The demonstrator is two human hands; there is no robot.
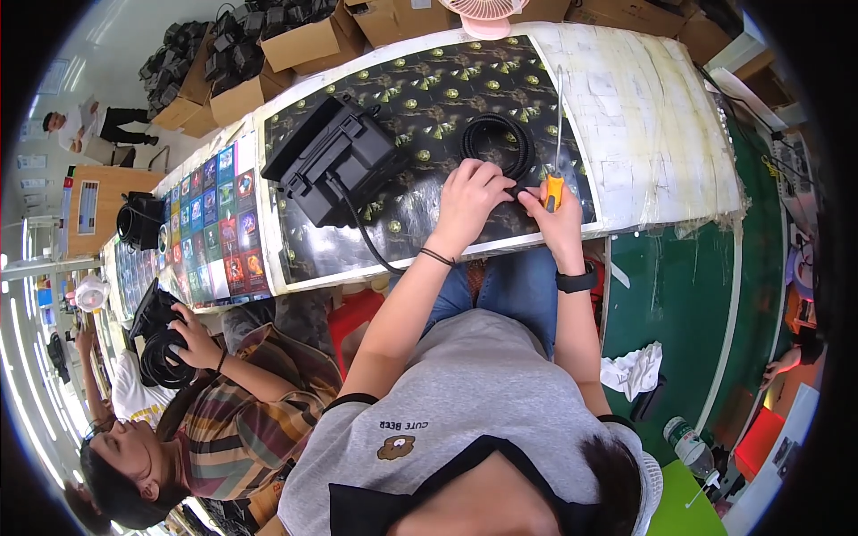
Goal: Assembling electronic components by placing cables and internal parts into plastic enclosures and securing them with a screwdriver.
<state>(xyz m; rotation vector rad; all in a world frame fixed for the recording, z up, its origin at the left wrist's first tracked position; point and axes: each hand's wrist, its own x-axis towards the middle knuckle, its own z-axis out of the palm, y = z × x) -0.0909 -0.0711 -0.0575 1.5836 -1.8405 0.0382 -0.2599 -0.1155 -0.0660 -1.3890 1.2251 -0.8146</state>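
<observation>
My left hand point(469, 204) is closed in a pinch on the end of a black cable, beside the cable's round coil point(498, 147). My right hand point(560, 223) is close by, with a screwdriver point(554, 190) in it. The tool's yellow handle rests among the fingers and its long shaft points away from me. Thumb and fingertip of that hand also reach the dark cable end; its details are too small to make out. To the left lies a black plastic case point(349, 161) with its lid raised. A cable runs from it over the near table edge.
A dark patterned mat point(420, 89) covers the table point(652, 116). A pink fan point(487, 18) and cardboard boxes point(313, 45) with black parts stand beyond. On my left a co-worker's hand point(197, 344) holds a black cable coil. A white cloth point(633, 371) lies on my right.
</observation>
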